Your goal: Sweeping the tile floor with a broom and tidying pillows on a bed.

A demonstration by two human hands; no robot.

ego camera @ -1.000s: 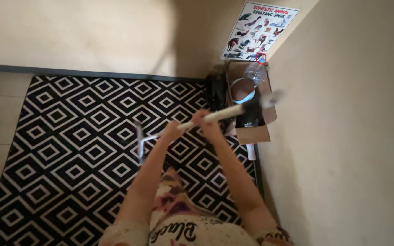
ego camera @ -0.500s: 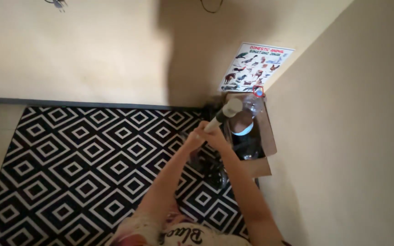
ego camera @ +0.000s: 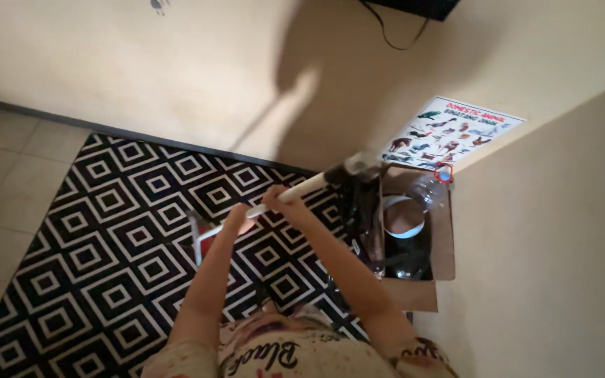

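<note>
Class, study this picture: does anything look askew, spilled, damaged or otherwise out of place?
Nothing looks spilled or broken. One oddity: the animal poster hangs low beside the open cardboard box crammed into the corner, a clear plastic bottle lying tilted in it. Both hands grip a pale handle above the patterned rug.

Single head-worn view, looking steeply down past the wearer's chest and forearms to the floor. Faces a room corner, where a black-and-white patterned rug (ego camera: 113,238) meets two cream walls. Hands (ego camera: 260,210) sit near frame centre, at arm's reach. Cardboard box (ego camera: 442,241) lies further off, at right. No second view to overlap.
</note>
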